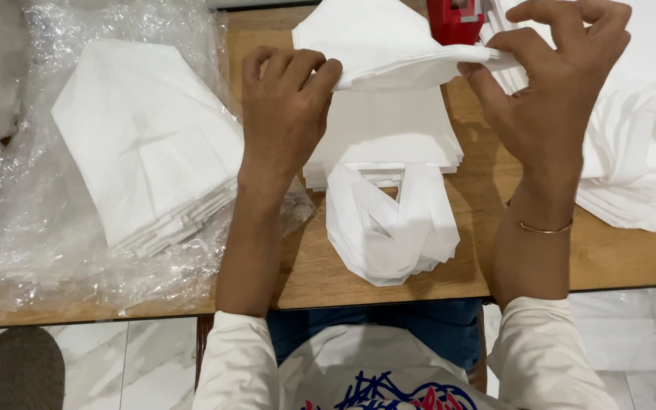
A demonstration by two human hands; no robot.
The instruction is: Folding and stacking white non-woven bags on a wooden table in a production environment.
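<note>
Both hands are pinched shut on 1 white folded sheet (389, 53), held up over the wooden table (616, 258). The left hand (286, 106) has its fingers curled over the sheet's near left edge, thumb tucked under. The right hand (556, 83) nips the right corner between thumb and forefinger, the other fingers arched above it and spread a little.

Directly beneath the lifted sheet lies a stack of white bags (389, 152), their cut handles (392, 228) pointing toward the person and hanging close to the table edge. Off to the left, a second white pile (146, 144) sits on crumpled clear plastic wrap (32, 228) that spills across that end of the table. On the right, a third white stack (639, 144) fans out, touching the right hand's wrist side. A red tape dispenser (455, 19) stands at the far edge, just behind the lifted sheet and partly hidden by it.

Both forearms reach straight forward from the body, white sleeves pushed back near the elbows. A thin gold bangle (544, 228) circles the right wrist. The left wrist is level; the right is cocked upward with the palm turned to the left.
</note>
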